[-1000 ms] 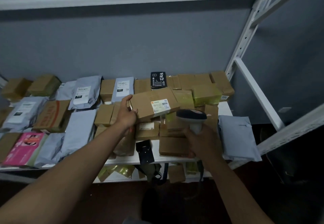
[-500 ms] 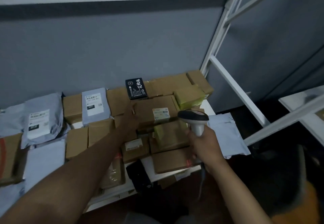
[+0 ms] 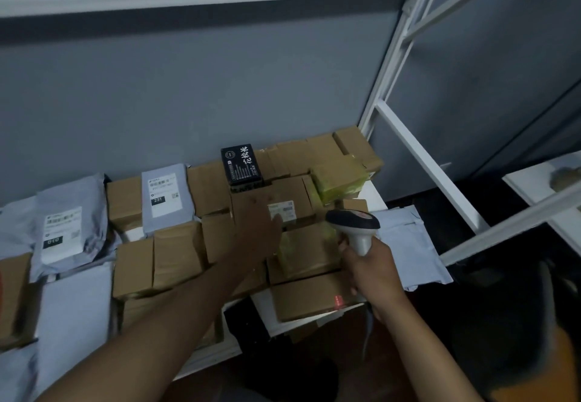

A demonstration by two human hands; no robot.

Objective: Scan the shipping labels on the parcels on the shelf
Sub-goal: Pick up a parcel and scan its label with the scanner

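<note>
Shelf (image 3: 375,195): white metal rack against a grey wall, deck crowded with parcels.
Grey mailer bags (image 3: 70,225): left side, white labels facing up.
Brown cardboard boxes (image 3: 176,253): centre and right, packed edge to edge.
Labelled box (image 3: 284,202): mid-shelf, shipping label (image 3: 280,209) on top.
Left hand (image 3: 256,225): lies on that box beside the label; fingers blurred, cannot tell their spread.
Right hand (image 3: 372,268): fingers wrapped round the scanner (image 3: 353,222) handle, head just right of the label.
</note>
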